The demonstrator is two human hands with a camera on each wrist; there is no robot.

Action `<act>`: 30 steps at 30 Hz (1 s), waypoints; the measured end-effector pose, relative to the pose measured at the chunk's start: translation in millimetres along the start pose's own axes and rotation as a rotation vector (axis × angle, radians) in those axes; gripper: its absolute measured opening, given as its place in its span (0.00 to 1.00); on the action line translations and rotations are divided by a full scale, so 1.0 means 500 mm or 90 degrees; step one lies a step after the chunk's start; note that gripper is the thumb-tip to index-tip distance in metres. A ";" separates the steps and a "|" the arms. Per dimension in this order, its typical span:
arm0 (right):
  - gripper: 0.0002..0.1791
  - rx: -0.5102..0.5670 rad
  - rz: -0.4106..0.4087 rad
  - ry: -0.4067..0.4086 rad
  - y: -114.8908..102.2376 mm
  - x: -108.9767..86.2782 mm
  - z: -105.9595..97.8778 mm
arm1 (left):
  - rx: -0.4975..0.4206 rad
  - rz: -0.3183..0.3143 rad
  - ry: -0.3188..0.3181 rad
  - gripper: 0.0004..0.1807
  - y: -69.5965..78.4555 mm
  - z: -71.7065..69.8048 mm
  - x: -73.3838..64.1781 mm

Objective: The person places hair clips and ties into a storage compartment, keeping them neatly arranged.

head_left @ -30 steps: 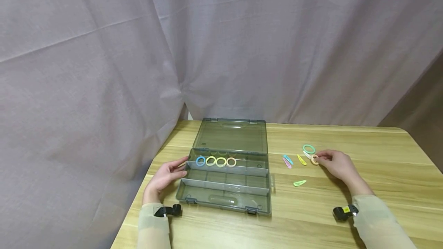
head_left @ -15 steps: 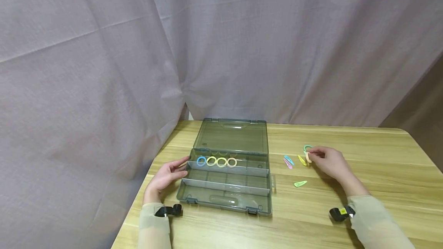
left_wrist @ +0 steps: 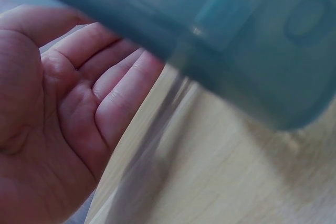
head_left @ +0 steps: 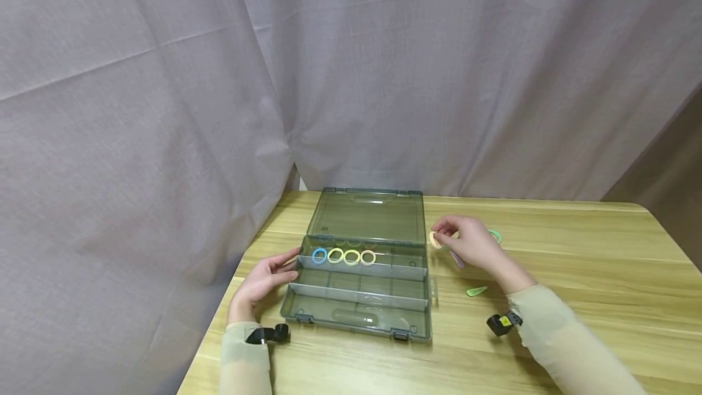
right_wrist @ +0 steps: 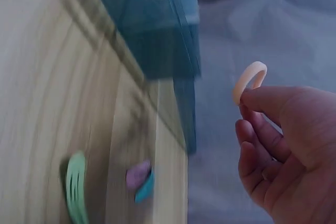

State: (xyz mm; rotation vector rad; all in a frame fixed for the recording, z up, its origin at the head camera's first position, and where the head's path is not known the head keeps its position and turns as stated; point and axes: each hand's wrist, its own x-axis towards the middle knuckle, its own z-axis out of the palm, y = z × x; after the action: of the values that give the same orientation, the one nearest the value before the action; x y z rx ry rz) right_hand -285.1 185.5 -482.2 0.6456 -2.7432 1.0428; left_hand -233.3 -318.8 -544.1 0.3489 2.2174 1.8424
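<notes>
My right hand [head_left: 468, 242] pinches a peach hair tie [right_wrist: 250, 77] between thumb and fingertips, raised just right of a grey translucent divided box [head_left: 384, 320]. In the right wrist view the tie stands on edge, apart from the box. My left hand [head_left: 265, 279] rests at the box's left side with fingers loosely extended; some fingertips are hidden behind the wall in the left wrist view. Along the box's back compartment lie a blue hair tie [head_left: 313, 256], two yellow ones and another peach hair tie [head_left: 375, 258].
The box's lid [head_left: 367, 215] lies back toward the curtain [head_left: 384, 78]. On the wooden table [head_left: 576, 261], a green snap clip [right_wrist: 77, 184], a pink clip [right_wrist: 137, 176] and a blue clip [right_wrist: 145, 187] lie right of the box. A green hair tie [head_left: 497, 236] is partly behind my right hand.
My right hand has lifted the peach hair tie from beside the clips and carried it left to the box's right edge. The left hand and box stay in place.
</notes>
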 end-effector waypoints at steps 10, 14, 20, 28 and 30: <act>0.04 -0.101 -0.186 -0.084 -0.076 0.061 0.097 | 0.003 0.008 0.005 0.36 0.000 -0.007 -0.004; 0.05 -0.140 -0.245 -0.098 -0.084 0.076 0.125 | -0.001 0.006 0.006 0.37 0.000 -0.006 -0.003; 0.05 -0.184 -0.287 -0.109 -0.090 0.089 0.152 | 0.000 0.006 0.009 0.37 -0.001 -0.005 -0.001; 0.07 -0.254 -0.345 -0.080 -0.097 0.099 0.170 | -0.001 0.008 0.009 0.37 0.000 -0.005 0.000; 0.07 -0.263 -0.360 -0.073 -0.099 0.102 0.173 | 0.004 0.009 0.010 0.37 0.000 -0.005 0.000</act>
State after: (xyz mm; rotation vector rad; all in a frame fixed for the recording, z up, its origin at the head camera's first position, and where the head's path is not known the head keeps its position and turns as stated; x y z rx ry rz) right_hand -307.3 77.9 -503.7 1.3155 -2.4926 0.3155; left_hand -233.9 -321.3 -543.6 0.3526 2.2367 1.8525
